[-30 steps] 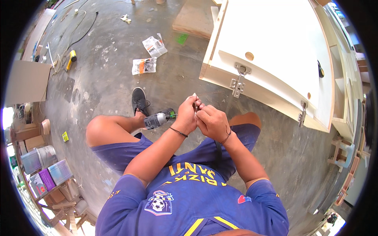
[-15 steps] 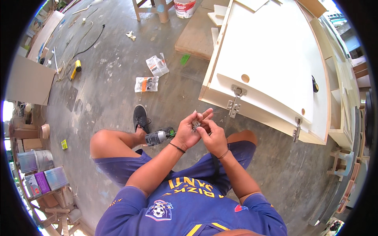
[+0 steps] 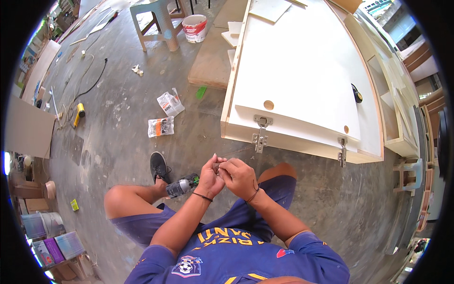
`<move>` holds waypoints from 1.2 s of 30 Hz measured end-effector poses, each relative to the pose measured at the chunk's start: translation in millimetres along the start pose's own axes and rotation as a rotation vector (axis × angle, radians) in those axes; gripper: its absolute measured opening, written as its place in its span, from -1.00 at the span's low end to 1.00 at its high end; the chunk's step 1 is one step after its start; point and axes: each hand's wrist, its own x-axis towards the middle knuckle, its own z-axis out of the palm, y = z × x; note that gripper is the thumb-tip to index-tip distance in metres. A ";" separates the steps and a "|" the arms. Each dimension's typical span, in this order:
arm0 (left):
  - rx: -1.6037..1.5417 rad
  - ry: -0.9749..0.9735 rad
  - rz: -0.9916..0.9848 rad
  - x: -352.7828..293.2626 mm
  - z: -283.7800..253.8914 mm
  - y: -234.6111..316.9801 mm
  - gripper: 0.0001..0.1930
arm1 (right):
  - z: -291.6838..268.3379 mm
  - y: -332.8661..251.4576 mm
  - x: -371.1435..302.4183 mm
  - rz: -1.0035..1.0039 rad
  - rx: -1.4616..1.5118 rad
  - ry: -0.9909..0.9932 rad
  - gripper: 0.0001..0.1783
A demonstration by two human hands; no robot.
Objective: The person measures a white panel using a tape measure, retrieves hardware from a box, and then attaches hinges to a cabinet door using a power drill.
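My left hand (image 3: 209, 181) is cupped, its fingers curled around small metal screws (image 3: 217, 170), mostly hidden now. My right hand (image 3: 240, 178) is bent over that palm, thumb and fingertips pinched together at the screws; what exactly lies between them is too small to tell. Beside my left wrist, by my leg, lies a cordless drill (image 3: 181, 186) in grey and green. Ahead of my hands is a white panel (image 3: 302, 80) on a wood-edged cabinet. Two metal hinges, a left one (image 3: 260, 132) and a right one (image 3: 342, 150), hang at its near edge.
Two torn plastic packets, one nearer (image 3: 161, 127) and one farther (image 3: 170, 102), lie on the concrete floor. Beyond are a paint bucket (image 3: 194, 29) and a plastic stool (image 3: 156, 21). A yellow tool (image 3: 79, 114) with a cable lies left. A black-and-yellow round object (image 3: 356, 93) rests on the cabinet.
My right hand has closed in over the left palm, and the left fingers have curled in, covering most of the screws. The view has shifted, so the cabinet appears farther left.
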 end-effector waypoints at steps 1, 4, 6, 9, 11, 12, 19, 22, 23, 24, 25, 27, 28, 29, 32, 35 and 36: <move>0.008 -0.009 -0.006 2.8 0.5 0.5 -0.73 | -1.5 -0.3 1.2 0.000 -0.006 0.012 -0.90; 0.037 0.000 -0.001 4.9 -1.7 4.3 -0.69 | -5.6 0.7 0.2 0.016 0.010 0.059 -0.90; 0.026 -0.045 0.013 -0.3 6.5 10.0 -0.69 | -8.5 4.4 1.4 0.039 0.061 0.047 -0.89; 0.140 -0.162 -0.031 -6.0 9.3 18.8 -0.71 | -7.4 10.5 -0.1 0.082 0.194 0.110 -0.89; 0.178 -0.116 -0.052 -9.0 15.2 22.2 -0.74 | -10.7 8.2 -1.4 0.226 0.330 0.130 -0.90; 0.269 -0.085 -0.037 -12.1 21.3 22.8 -0.74 | -11.6 7.9 -1.5 0.356 0.465 0.140 -0.90; 0.278 -0.067 -0.035 -16.1 30.6 15.8 -0.70 | -7.7 6.1 -3.2 -0.072 0.055 0.130 -0.91; 0.250 -0.085 -0.050 -15.7 24.7 12.4 -0.67 | -4.8 6.4 -7.6 -0.066 -0.014 0.065 -0.88; 0.250 -0.101 -0.071 -13.6 24.0 11.7 -0.65 | -6.4 6.5 -7.2 -0.076 -0.015 0.056 -0.88; 0.242 -0.105 -0.062 -13.4 22.5 11.9 -0.65 | -7.9 5.8 -7.9 -0.067 -0.022 0.046 -0.87; 0.252 -0.093 -0.069 -14.3 20.4 12.5 -0.66 | -9.0 4.9 -8.8 -0.059 -0.029 0.037 -0.86; 0.257 -0.094 -0.074 -14.6 21.5 10.2 -0.66 | -11.2 4.3 -8.9 -0.056 -0.027 0.029 -0.85; 0.259 -0.076 -0.083 -16.2 22.4 8.2 -0.66 | -12.5 4.0 -9.2 -0.043 -0.018 0.025 -0.85; 0.265 -0.056 -0.090 -17.3 23.4 8.0 -0.66 | -13.5 3.6 -8.9 -0.053 -0.020 0.025 -0.85; 0.286 -0.043 -0.126 -13.2 18.0 11.1 -0.70 | -16.6 3.1 -9.8 -0.050 0.063 0.087 -0.84; 0.303 -0.062 -0.069 0.1 -3.7 34.9 -0.76 | -25.2 7.6 -16.3 0.030 0.135 0.107 -0.84; 0.363 0.025 -0.034 -0.9 0.6 46.3 -0.75 | -29.1 9.4 -20.2 0.062 0.157 0.065 -0.85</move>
